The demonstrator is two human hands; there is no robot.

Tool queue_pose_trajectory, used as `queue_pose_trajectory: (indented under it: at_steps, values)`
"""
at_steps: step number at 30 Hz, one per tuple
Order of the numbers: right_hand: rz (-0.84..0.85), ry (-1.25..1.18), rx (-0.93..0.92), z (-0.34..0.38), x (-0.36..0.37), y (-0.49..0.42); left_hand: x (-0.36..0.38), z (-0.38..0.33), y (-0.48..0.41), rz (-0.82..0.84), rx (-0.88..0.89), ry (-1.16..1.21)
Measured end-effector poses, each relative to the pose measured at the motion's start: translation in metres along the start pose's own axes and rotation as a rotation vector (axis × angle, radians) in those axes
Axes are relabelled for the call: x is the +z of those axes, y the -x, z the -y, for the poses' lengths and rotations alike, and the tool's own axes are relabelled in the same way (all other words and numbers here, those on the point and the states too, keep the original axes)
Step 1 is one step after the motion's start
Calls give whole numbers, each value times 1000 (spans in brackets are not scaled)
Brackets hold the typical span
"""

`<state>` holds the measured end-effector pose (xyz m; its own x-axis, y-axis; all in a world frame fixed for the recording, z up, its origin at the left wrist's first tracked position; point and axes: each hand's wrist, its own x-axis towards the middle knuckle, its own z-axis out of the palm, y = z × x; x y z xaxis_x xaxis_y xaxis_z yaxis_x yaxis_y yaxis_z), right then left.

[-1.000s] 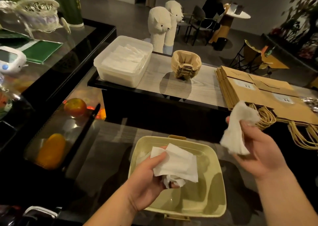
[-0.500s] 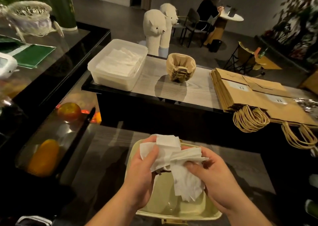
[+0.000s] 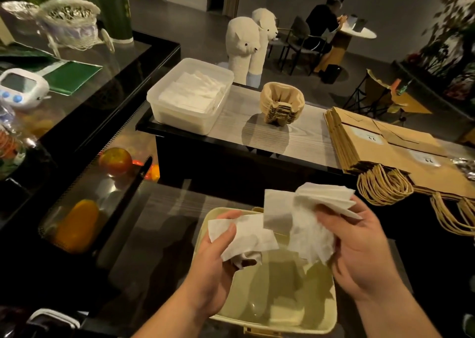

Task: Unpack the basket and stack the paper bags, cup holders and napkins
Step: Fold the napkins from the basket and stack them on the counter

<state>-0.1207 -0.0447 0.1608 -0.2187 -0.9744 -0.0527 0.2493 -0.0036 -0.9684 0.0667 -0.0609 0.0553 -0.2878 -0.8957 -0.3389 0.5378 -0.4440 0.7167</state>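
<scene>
Both hands hold white napkins (image 3: 295, 219) above the pale yellow basket (image 3: 331, 309), which stands low at the front. My left hand (image 3: 218, 263) grips a folded one by its corner. My right hand (image 3: 359, 250) clutches a crumpled bunch that fans out upward. A few napkins still lie flat in the basket's bottom (image 3: 288, 314). On the raised wooden counter stand a clear tub of stacked napkins (image 3: 190, 96), a nest of brown cup holders (image 3: 281, 102) and a pile of flat brown paper bags (image 3: 390, 145) with rope handles hanging over the edge.
A glass display case (image 3: 84, 209) with fruit sits to the left. On the dark counter at far left are a white timer (image 3: 21, 87) and a wicker basket (image 3: 72, 24). Two alpaca figures (image 3: 244, 44) stand behind the counter; a person sits at a far table.
One second ago my hands were apart, each with a napkin. They came together over the basket, and now they hold the napkins slightly spread, the right bunch raised.
</scene>
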Motion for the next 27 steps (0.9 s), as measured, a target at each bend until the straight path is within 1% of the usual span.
queue_pose_trajectory:
  at_steps: [3,4,5,7,9,10,11,12,13,14,15,18,20,22,24,26,27]
  values:
    - [67,-10,-11,19,-4,3,-5,-4,-2,-32,15,8]
    - [128,20,2,22,-8,4,-6,-6,-2,-32,26,7]
    - [166,40,78,23,-12,3,-7,-8,-4,-33,37,-6]
    - [219,-5,258,25,-21,1,-10,-10,-9,-19,32,-64]
    - [242,-179,314,27,-25,-3,-8,-10,-12,10,6,-140]
    - [229,-242,312,27,-27,-2,-6,-8,-13,24,-9,-179]
    - [284,-281,336,23,-23,-1,-3,-5,-14,35,-20,-216]
    - [339,-335,423,15,-20,-4,1,-2,-14,50,-28,-250]
    - [312,-332,504,12,-18,-8,6,0,-14,69,-39,-273]
    - [254,-192,493,7,-14,-7,12,2,-13,92,-52,-286]
    - [198,-123,505,1,-11,-8,16,4,-11,113,-65,-302]
    - [147,113,543,-17,1,-13,26,8,-7,202,-160,-285]
    - [120,296,476,-17,7,-15,28,8,-2,279,-207,-242]
    - [120,407,423,-10,6,-18,25,9,1,291,-196,-194]
    - [92,391,414,-4,0,-19,22,11,-2,209,-213,-195]
    - [98,307,421,0,-6,-15,11,20,-11,88,-215,-264]
    - [121,278,422,1,-7,-11,7,24,-15,1,-216,-300]
